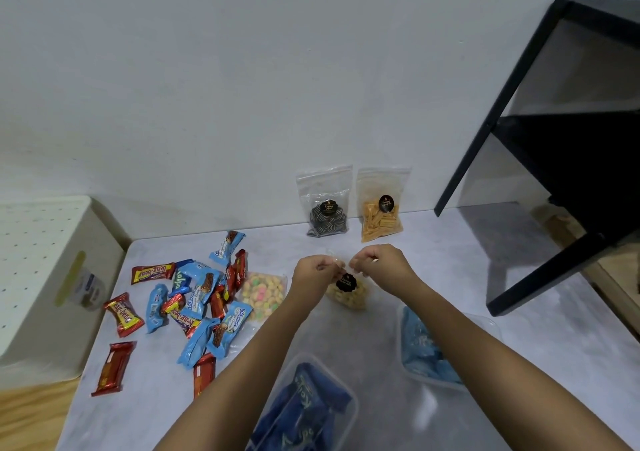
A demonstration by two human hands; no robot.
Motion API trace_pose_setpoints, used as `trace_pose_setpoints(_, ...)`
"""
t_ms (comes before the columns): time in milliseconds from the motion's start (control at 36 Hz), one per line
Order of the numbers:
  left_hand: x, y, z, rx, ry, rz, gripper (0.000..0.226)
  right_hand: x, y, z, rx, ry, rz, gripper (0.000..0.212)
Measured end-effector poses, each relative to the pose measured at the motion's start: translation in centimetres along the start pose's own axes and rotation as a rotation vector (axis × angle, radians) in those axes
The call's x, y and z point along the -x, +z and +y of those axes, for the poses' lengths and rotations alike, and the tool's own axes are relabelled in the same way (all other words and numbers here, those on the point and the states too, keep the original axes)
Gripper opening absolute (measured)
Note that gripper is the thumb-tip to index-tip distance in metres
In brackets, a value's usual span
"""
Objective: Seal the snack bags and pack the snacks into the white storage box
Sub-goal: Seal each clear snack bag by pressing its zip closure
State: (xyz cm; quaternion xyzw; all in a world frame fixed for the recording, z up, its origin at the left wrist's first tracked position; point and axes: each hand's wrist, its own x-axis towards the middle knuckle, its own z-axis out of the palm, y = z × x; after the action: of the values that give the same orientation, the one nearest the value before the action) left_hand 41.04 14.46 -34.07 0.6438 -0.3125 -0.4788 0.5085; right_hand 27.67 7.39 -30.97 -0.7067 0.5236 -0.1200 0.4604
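Waiting far left, the white storage box (41,242) stands well apart. The left hand (313,270) pinches one top corner of the clear snack bag (349,294) on the counter (460,277), the right hand (377,263) the other. The blurred zip may be unclosed, so uneven pressing could leave a gap and spill snacks.

Two bare arms showing.
Left hand (313,272) and right hand (379,263) are showing bare; behind each wrist a slim forearm is running uncovered right to the frame edge.
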Motion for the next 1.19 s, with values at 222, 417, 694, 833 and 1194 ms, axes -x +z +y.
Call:
trace_pose_setpoints(222, 0.1, 0.1, 0.8, 0.075, 0.016, 0.008, 0.01, 1.1, -0.7, 0.9, 0.196, -0.148, 0.049, 0.005)
trace_pose_setpoints(417, -0.3, -0.6, 0.6, -0.238, 0.244, 0.033, 0.031, 1.3, -1.1, 1.0, 0.054, -0.117, 0.04, 0.007)
trace_pose_setpoints(694, -0.6, -1.0, 1.4, -0.344, 0.154, -0.127, 0.005, 0.9, -1.1, 1.3, 0.096, -0.082, 0.014, 0.016)
trace_pose_setpoints(833, -0.2, -0.4, 1.4, -0.414, 0.162, -0.083, 0.008, 1.0, -0.8, 1.0, 0.153, -0.071, 0.015, 0.013)
trace_pose_setpoints(1194, -0.3, -0.2, 1.2, -0.483, 0.183, -0.067, 0.014, 0.8, 0.5, -0.1, 0.342, -0.146, 0.072, 0.009)
